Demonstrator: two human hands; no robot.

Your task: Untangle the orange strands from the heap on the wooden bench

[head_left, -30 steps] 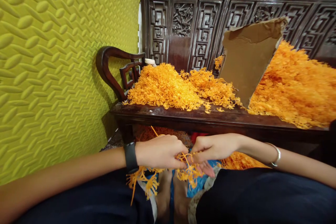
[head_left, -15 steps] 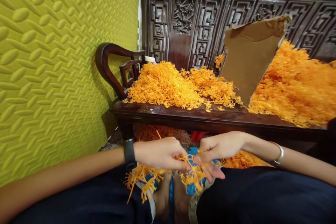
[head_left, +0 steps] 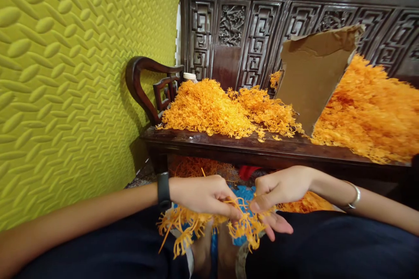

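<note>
My left hand (head_left: 209,196), with a dark band at the wrist, is closed around a bunch of orange plastic sprigs (head_left: 183,226), whose branched ends hang below the fingers. Just to its right, my right hand (head_left: 281,194) pinches thumb against forefinger at the sprigs, while its lower fingers stretch out with the palm partly turned up. More orange sprig pieces (head_left: 247,229) dangle between the two hands, over my lap. What exactly lies between the right thumb and finger is partly hidden.
A dark carved wooden bench (head_left: 209,139) stands ahead, bearing a heap of orange pieces (head_left: 209,109). A cardboard sheet (head_left: 314,78) divides it from a larger orange pile (head_left: 376,117). Yellow padded wall (head_left: 81,96) rises at left. Below lie blue plastic (head_left: 240,192) and more orange pieces (head_left: 304,202).
My right hand has moved slightly right and its lower fingers extend farther out. My left hand keeps its hold on the sprigs. The whole view has shifted a little.
</note>
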